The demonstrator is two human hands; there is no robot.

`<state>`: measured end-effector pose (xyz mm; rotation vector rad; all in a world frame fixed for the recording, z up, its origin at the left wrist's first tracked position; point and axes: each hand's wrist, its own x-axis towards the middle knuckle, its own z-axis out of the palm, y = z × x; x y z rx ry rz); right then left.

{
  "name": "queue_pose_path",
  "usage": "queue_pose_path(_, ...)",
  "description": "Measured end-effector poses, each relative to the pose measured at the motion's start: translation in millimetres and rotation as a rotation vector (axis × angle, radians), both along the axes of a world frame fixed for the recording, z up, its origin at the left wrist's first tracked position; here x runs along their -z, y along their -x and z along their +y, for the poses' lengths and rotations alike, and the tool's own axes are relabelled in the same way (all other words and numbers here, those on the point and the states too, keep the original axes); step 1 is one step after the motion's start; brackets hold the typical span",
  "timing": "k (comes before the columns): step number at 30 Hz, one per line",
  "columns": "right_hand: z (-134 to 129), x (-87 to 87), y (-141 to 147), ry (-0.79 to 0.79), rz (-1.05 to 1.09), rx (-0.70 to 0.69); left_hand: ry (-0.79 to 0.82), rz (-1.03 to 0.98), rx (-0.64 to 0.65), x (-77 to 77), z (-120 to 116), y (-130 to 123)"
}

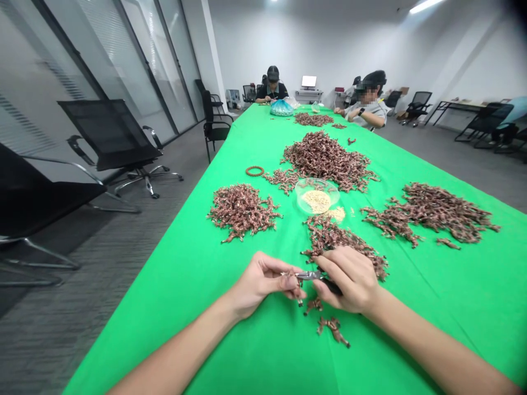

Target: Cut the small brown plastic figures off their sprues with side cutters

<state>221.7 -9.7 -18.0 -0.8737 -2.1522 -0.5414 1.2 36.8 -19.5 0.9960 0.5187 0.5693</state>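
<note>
My left hand (267,280) is closed, pinching a small brown animal figurine (300,300) between thumb and fingers; most of it is hidden. In my right hand (349,280) is a pair of pliers (310,275) with dark handles, its metal jaws pointing left and meeting the figurine at my left fingertips. Just below my hands, a loose brown figurine (334,331) with pale-tipped legs lies on the green cloth, and another (313,306) lies close to the pliers. Beyond my right hand spreads a pile of similar figurines (337,238), partly covered by that hand.
A clear plastic bowl (302,204) holds pale small pieces, with some spilled beside it. More figurine piles lie at left (242,211), right (444,211) and farther back (325,156). A brown ring (254,171) rests on the cloth. Two people sit at the far end; chairs (107,134) stand left.
</note>
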Motion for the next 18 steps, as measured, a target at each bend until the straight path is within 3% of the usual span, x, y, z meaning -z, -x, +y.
queue_pose_path(11,-2,-3.2,-1,-0.041,-0.079,0.019,-0.003,0.034,0.034,-1.1,2,1)
queue_pose_path(18,-6,-1.8,8,0.016,-0.018,0.091,-0.116,0.028,-0.126,-3.0,0,0)
